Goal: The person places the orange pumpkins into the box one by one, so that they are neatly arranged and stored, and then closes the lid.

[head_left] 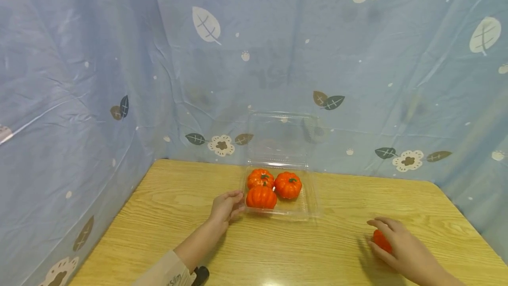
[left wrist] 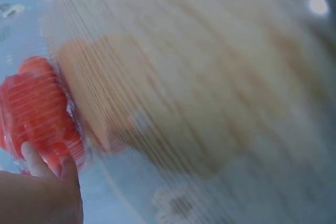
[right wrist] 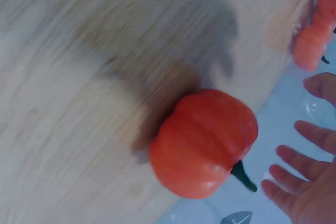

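Note:
A clear plastic clamshell box (head_left: 311, 197) stands with its lid (head_left: 278, 138) raised behind it, holding three small orange pumpkins (head_left: 288, 185) with green stems. My left hand (head_left: 227, 206) is at the box's left side, fingertips right at its wall. In the left wrist view, that hand's fingers (left wrist: 35, 160) look extended beside the box. Another orange pumpkin (right wrist: 205, 142) sits on the table at the right. Over it hovers my right hand (head_left: 401, 246), fingers spread around it, partly hiding it from the head view. The right wrist view shows the fingers (right wrist: 299, 161) apart from this pumpkin.
The wooden table (head_left: 170, 197) backs onto a blue curtain (head_left: 270, 69) printed with leaves and flowers, which also hangs along the left side. A small black object (head_left: 201, 275) shows by the left sleeve at the front edge of the view.

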`<state>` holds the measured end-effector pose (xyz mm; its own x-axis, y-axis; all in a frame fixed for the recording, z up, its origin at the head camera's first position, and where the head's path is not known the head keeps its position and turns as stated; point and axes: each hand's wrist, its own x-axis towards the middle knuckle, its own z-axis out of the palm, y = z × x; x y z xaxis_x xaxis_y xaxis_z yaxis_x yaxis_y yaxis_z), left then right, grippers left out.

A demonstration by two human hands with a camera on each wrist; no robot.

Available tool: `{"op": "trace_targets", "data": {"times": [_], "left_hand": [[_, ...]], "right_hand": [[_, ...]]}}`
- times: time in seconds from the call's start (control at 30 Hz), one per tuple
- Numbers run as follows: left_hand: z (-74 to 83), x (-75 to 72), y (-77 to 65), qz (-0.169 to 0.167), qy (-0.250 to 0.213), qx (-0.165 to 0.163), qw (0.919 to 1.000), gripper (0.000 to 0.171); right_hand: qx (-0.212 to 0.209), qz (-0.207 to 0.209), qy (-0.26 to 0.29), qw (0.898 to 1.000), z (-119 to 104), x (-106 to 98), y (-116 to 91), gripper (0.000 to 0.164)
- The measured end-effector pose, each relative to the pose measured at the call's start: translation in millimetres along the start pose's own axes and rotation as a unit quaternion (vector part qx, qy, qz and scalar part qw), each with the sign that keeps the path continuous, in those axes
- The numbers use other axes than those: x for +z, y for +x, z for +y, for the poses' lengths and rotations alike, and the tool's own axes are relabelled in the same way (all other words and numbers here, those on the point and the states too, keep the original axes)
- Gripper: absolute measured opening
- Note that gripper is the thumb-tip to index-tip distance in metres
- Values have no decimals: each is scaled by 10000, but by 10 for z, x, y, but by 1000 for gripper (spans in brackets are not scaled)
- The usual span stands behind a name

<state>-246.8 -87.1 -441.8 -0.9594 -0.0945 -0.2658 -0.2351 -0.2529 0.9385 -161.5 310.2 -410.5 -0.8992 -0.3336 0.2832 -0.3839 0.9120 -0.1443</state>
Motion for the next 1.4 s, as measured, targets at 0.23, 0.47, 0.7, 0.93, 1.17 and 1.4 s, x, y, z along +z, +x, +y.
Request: {"op": "trace_targets", "data": {"times": [0.23,0.47,0.7,0.93,1.17,1.4], "left_hand": [[-4,-8,-9,34,33,19,10000,30],[-11,-8,-9,-18,19,24,10000,31],[-14,-12,-2,-22,33,32,10000,32],[0,-3,-17,-34,1,62,10000,34],[2,-6,-8,-8,39,36,10000,32],[15,-9,11,-13,82,27,10000,32]], "right_hand": [[-82,-10,-593,9982,149,54,-135,53],[244,-251,-575,9977,239,98,-218,60],[495,-271,-519,9971,277,152,-258,60],[516,-222,-462,9973,311,200,-286,68],[303,18,-592,9978,342,248,-324,77],[-28,385,-687,9969,369,287,-338,81]]}}
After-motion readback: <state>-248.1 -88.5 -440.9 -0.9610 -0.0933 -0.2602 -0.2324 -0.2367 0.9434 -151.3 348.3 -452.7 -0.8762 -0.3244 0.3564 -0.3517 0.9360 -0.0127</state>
